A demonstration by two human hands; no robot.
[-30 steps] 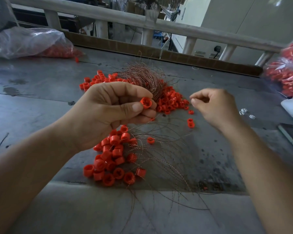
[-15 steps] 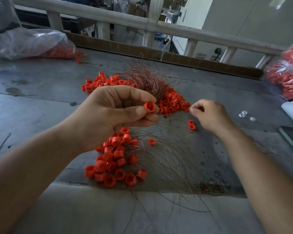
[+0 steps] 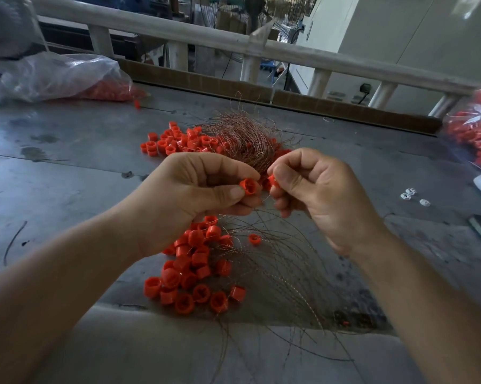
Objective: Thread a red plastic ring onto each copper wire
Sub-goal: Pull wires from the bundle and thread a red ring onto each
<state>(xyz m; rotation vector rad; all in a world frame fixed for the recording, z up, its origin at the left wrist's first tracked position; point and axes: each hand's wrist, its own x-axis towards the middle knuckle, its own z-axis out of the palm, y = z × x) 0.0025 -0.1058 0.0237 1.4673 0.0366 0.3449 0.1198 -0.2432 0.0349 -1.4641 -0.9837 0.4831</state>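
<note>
- Since half a second ago, the right hand (image 3: 322, 198) has come in from the right side of the grey metal counter (image 3: 81, 167) and is now just beside the left hand (image 3: 203, 195), almost touching it above the middle of the counter.
- The left hand has stayed raised. It pinches one small red plastic ring (image 3: 247, 187) between thumb and forefinger, with the open end of the ring turned toward the camera.
- The right hand has its fingers curled and its fingertips pressed together. A second red ring (image 3: 271, 180) shows at these fingertips, but I cannot tell if the hand grips this ring, a thin wire, or nothing.
- Thin loose copper wires (image 3: 275, 273) spread out like a fan on the counter under both hands, toward the near edge.
- A heap of red rings (image 3: 192, 270) lies on the counter under the left wrist, partly on these wires.
- Behind the hands there is a dense tangle of copper wire (image 3: 245, 139), with more red rings (image 3: 172, 139) on its left.
- A clear plastic bag (image 3: 62, 76) with red pieces lies at the far left, and another bag of red pieces (image 3: 475, 128) at the right edge.
- Some small white pieces (image 3: 410, 194) lie on the counter to the right of the right hand.
</note>
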